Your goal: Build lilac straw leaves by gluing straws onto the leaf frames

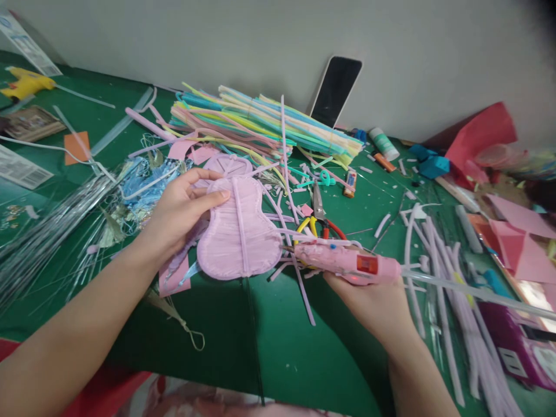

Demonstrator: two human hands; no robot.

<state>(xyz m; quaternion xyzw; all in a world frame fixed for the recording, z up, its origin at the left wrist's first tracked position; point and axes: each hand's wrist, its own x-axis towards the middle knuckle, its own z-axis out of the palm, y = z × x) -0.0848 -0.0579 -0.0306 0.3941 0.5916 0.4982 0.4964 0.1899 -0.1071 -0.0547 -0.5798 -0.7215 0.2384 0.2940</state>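
My left hand [186, 200] pinches the upper left edge of a lilac butterfly-wing-shaped piece [260, 231], thumb on its face. A lilac pipe-cleaner strip runs down the middle of the piece, and a thin dark stem hangs below it. My right hand [369, 301] is wrapped round a pink hot glue gun [347, 260], with a clear glue stick [460, 286] running out of its back. The nozzle is at the right edge of the lilac piece; whether it touches, I cannot tell. Behind the piece lies a second lilac shape [228, 166].
Bundled coloured pipe cleaners [260, 121] lie at the back, near a phone [336, 90] leaning on the wall. Pliers [319, 208] and lilac offcuts lie by the glue gun. Lilac pipe cleaners [460, 301] are at right, silver strands [65, 214] and a yellow glue gun [28, 84] at left.
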